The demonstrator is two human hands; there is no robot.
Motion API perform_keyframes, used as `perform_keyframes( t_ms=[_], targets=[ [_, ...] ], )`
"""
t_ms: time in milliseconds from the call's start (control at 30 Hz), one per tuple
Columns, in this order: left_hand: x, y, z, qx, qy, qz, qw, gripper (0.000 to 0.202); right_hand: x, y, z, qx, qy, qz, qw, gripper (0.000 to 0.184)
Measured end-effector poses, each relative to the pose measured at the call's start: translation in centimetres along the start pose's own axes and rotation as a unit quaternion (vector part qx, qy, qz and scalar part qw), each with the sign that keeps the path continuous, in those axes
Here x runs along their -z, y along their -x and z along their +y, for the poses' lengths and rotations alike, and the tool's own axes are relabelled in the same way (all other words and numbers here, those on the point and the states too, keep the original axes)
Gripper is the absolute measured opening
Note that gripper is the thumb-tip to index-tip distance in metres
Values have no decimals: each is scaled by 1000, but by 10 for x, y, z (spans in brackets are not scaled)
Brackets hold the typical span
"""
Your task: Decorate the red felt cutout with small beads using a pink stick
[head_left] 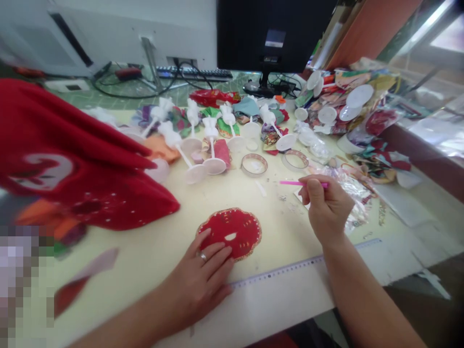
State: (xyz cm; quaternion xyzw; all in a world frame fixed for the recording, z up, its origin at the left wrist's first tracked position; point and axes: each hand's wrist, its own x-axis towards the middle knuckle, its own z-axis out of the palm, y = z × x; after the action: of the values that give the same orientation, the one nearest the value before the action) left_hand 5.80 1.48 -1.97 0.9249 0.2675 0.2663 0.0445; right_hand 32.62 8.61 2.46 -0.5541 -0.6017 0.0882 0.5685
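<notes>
On the pale tabletop lies a flat red fabric piece (pixel 250 234) with a scalloped gold-trimmed edge and a small pale opening in its middle. My left hand (pixel 210 268), with a ring on one finger, rests on its lower left part with the fingers stretched out. To the right, my right hand (pixel 328 205) pinches a thin pink stick (pixel 290 183) that points left above the table. Small shiny bits (pixel 282 197) lie below the stick's tip. A blue-marked ruler (pixel 275 275) runs along the table below the red piece, partly behind my right forearm.
Small white mannequin stands (pixel 210 128) and fabric scraps fill the back, with tape rolls (pixel 254 165) before them. Red embroidered cloth (pixel 83 169) hangs at left. A clear plastic bag (pixel 357 193) lies beyond my right hand. A monitor (pixel 246 38) stands behind.
</notes>
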Motion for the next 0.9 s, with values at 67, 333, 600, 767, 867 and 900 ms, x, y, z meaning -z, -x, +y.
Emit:
perform_keyframes(
  t_ms=[67, 333, 600, 767, 867, 900],
  targets=[
    [-1, 0, 0, 2, 1, 4, 1000, 23, 3, -1, 4, 16, 46, -14, 999, 21],
    [-2, -2, 0, 10, 15, 28, 999, 20, 8, -9, 7, 87, 169, -83, 978, 28],
    [-2, 1, 0, 6, 23, 40, 999, 18, 5, -9, 11, 76, 209, -138, 965, 30],
    [-3, 3, -1, 6, 25, 38, 999, 18, 1, -8, 11, 99, 211, -134, 963, 27],
    [-3, 3, 0, 3, 26, 31, 999, 19, 1, -8, 10, 108, 206, -135, 963, 24],
    [-3, 3, 0, 4, 28, 33, 999, 19, 0, -8, 10, 109, 206, -136, 963, 24]
  ],
)
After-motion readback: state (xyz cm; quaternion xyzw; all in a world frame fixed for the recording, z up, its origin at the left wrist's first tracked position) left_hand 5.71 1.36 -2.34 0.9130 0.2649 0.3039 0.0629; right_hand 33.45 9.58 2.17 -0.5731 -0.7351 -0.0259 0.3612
